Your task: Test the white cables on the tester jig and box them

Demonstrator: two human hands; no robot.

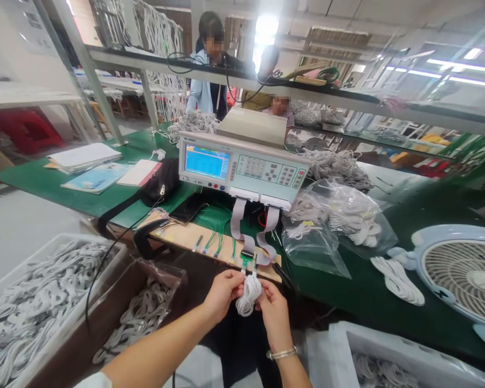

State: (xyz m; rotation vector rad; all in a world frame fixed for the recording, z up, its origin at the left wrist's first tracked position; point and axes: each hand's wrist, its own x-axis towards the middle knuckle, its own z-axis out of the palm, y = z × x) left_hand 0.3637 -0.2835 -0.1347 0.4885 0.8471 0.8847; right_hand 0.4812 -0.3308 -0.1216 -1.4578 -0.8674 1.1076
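Observation:
A coiled white cable (248, 296) hangs between my two hands at the front edge of the wooden board (230, 250). My left hand (225, 293) pinches one end of it, and my right hand (274, 307) pinches the other end. Both ends point up at the connectors on the board, by a small green circuit board (246, 260); whether they are plugged in, I cannot tell. Grey ribbon cables (237, 218) run from there to a bench tester (244, 167) with a lit blue screen.
White bins of coiled cables stand at the left (117, 253) and right (339, 345). A fan (469, 269), a cable bundle (398, 280) and plastic bags of cables (347, 215) lie on the right. A black bag (161, 180) and papers (84, 156) lie left. Two people are behind the shelf.

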